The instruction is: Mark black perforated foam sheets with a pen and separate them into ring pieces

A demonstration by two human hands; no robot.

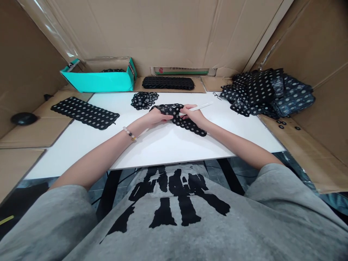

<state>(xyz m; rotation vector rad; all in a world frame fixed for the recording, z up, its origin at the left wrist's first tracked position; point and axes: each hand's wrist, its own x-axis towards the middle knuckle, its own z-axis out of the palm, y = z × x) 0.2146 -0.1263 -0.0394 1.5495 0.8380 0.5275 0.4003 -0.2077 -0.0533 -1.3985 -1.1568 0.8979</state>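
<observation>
A black sheet dotted with pale round holes lies bent on the white table, between my two hands. My left hand is closed on its left part, thumb on top. In my right hand is a white pen-like tool, held like a pencil with its tip over the sheet near the left thumb. Whether the tip touches the sheet I cannot tell. Just beyond my left hand sits a pile of small black rings.
A flat dotted sheet lies at left, near a black round object. Behind stand a turquoise box and a stack of black sheets. Crumpled dotted sheets are heaped at right, with loose rings nearby. Cardboard walls enclose the table.
</observation>
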